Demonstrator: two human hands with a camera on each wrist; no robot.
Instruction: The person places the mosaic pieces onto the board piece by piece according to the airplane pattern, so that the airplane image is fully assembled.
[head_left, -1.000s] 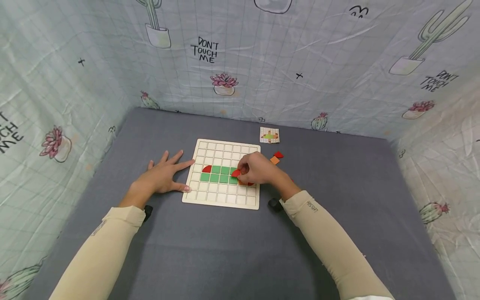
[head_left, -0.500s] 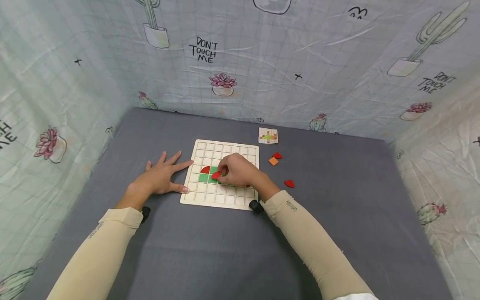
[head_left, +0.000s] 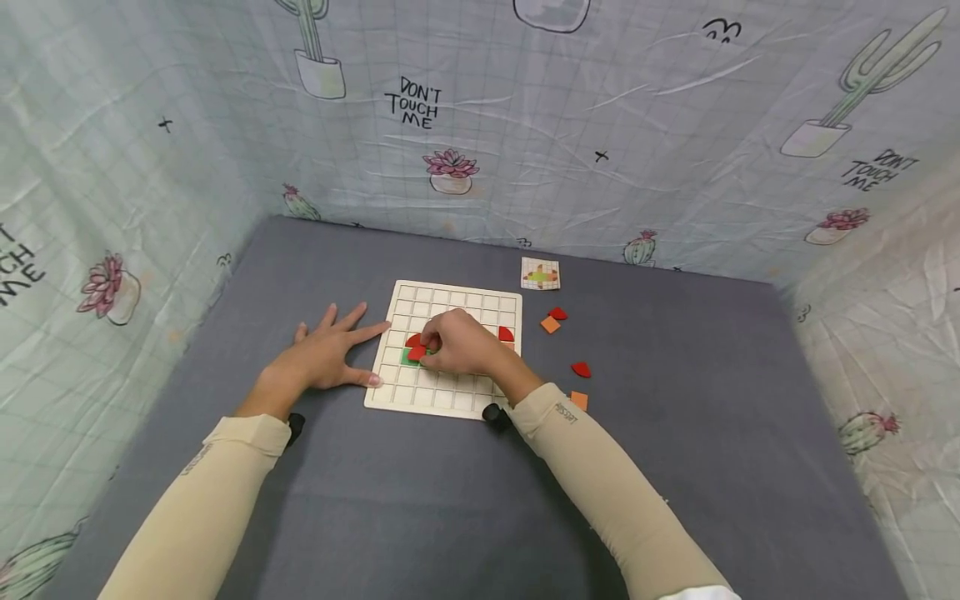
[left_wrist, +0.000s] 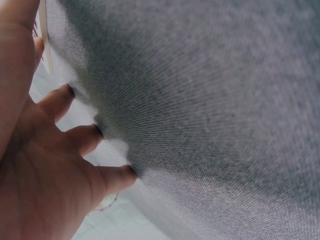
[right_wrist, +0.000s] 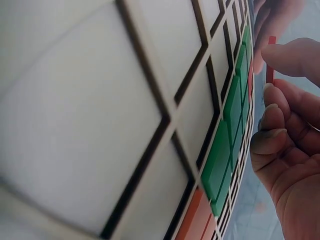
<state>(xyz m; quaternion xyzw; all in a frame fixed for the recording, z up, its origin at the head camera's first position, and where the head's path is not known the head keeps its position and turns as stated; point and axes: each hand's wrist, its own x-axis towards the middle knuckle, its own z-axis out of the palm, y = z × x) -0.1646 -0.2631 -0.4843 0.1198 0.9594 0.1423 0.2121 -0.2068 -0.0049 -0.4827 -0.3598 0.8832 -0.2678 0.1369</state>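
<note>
A wooden grid board lies on the grey cloth. My left hand is spread at its left edge, thumb and a finger touching the rim; other fingertips press the cloth in the left wrist view. Between thumb and finger, my right hand pinches a red quarter-circle tile, held above the board's left part. Below it sit green square tiles, partly hidden by the hand, and one red tile. Another red tile lies in the board's right part, near an orange tile.
Behind the board to the right lies a small pattern card. Loose on the cloth at the right are a red tile, an orange tile, another red tile and a second orange tile. Printed curtains surround the table.
My right hand has moved left across the board with the red tile, uncovering the red tile at the board's right. The left hand has stayed in place.
</note>
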